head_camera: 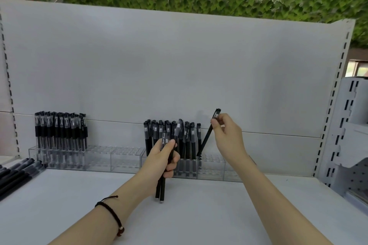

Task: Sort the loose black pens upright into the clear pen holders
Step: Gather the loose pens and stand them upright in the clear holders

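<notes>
Pens going upright into clear holders on a white shelf, one in the right hand and a few in the left.

Right hand has its fingers pinched near the cap of a single black pen, which leans to the left with its lower tip at the top of the right clear holder, just right of the upright pens already standing there. Left hand, with a dark cord bracelet on its wrist, is closed around a small bundle of black pens held roughly upright in front of that holder, their lower ends just above the shelf surface. Farther left, a second clear holder carries a block of upright pens at its left end. Loose pens lie flat at the shelf's left edge.
</notes>
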`<action>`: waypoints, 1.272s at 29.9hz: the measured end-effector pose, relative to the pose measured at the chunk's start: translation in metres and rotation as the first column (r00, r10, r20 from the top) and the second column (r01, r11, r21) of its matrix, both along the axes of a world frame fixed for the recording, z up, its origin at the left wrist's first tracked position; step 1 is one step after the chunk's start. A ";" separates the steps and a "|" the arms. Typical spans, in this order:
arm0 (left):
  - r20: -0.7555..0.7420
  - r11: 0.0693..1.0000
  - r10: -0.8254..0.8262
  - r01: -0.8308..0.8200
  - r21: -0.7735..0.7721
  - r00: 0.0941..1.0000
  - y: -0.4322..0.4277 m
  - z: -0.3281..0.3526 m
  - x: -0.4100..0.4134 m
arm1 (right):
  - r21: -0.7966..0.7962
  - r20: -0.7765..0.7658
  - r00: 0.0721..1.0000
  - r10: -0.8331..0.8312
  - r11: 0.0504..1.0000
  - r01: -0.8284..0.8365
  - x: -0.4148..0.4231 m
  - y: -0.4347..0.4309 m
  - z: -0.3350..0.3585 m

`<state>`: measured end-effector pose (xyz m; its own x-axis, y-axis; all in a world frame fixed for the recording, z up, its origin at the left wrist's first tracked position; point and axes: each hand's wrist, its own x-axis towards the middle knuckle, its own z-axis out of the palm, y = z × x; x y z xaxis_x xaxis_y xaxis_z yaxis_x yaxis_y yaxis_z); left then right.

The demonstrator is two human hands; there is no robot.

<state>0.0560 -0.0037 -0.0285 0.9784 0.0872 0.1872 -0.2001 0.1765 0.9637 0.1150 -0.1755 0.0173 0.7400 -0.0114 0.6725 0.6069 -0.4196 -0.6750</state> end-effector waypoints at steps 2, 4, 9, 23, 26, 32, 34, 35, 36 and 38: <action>0.024 1.000 -0.018 0.017 0.017 1.000 -0.001 -0.001 -0.001 | -0.017 -0.001 1.000 -0.014 1.000 0.014 0.001 -0.001 0.001; 0.037 0.999 -0.020 0.019 0.029 0.999 -0.002 -0.001 -0.003 | -0.056 0.022 0.999 -0.042 0.997 0.043 0.001 -0.003 0.001; 0.043 0.999 -0.006 0.004 0.046 0.999 -0.002 -0.001 -0.003 | -0.169 -0.025 0.999 -0.038 0.985 0.033 0.005 -0.004 -0.004; 0.103 0.992 -0.103 0.095 0.077 0.989 -0.002 -0.004 -0.002 | -0.040 -0.126 0.959 0.254 0.965 -0.260 -0.028 0.007 0.010; 0.132 0.993 -0.084 0.071 0.098 0.988 -0.002 -0.003 -0.002 | 0.037 -0.171 0.922 0.347 0.938 -0.345 -0.031 0.012 0.011; 0.050 0.987 -0.043 0.035 0.158 0.998 -0.002 -0.002 -0.004 | 0.357 -0.198 0.910 0.365 0.891 -0.280 -0.023 0.006 0.016; 0.041 0.986 -0.017 0.010 0.166 0.999 0.002 -0.002 -0.003 | 0.418 -0.164 0.936 0.310 0.882 -0.219 -0.018 0.001 0.018; 0.033 0.987 -0.007 0.002 0.163 0.999 0.003 -0.002 -0.002 | 0.425 -0.146 0.950 0.277 0.885 -0.193 -0.015 -0.002 0.017; 0.015 0.988 0.002 -0.004 0.152 1.000 0.004 -0.002 -0.001 | 0.412 -0.130 0.962 0.242 0.895 -0.169 -0.012 -0.004 0.016; -0.055 0.994 0.015 -0.009 0.111 0.998 0.001 -0.001 0.001 | 0.346 -0.109 0.978 0.179 0.929 -0.132 -0.006 -0.007 0.012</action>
<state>0.0573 -0.0024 -0.0291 0.9866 0.0810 0.1414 -0.1468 0.0657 0.9870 0.1087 -0.1827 0.0295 0.8351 -0.0959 0.5417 0.5381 -0.0621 -0.8406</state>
